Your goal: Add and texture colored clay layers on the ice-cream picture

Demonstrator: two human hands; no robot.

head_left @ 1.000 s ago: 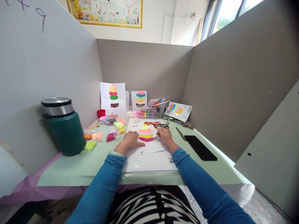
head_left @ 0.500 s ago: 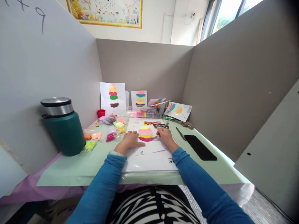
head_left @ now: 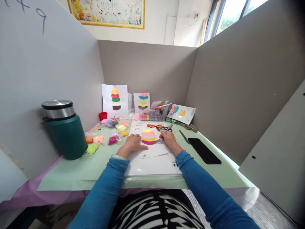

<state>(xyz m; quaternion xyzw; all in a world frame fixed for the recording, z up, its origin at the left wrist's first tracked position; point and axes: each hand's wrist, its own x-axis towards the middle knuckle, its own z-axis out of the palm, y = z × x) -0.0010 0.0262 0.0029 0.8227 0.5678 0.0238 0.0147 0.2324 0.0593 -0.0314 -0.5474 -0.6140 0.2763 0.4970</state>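
Observation:
On a white sheet of paper point(head_left: 152, 152) is a stack of coloured clay bands point(head_left: 148, 136), yellow at the top, then pink, orange-yellow and magenta. My left hand point(head_left: 132, 143) lies open on the sheet's left side, its thumb stretched out below the bands. Pinched in my right hand point(head_left: 169, 141) is a slim silvery tool point(head_left: 170, 126), slanting up past the fingers. Its lower end points at the right edge of the magenta band; I cannot tell whether it touches. The exact kind of tool is too small to make out.
Bagged clay point(head_left: 114, 138) and a green steel-topped flask point(head_left: 65, 133) stand to the left. At the right lie a black phone point(head_left: 204, 150) and a knife-like tool point(head_left: 184, 136). Behind are a clear pack of coloured clay point(head_left: 147, 115), a red cup point(head_left: 103, 115) and finished pictures point(head_left: 114, 101). Grey partitions point(head_left: 147, 66) surround the desk.

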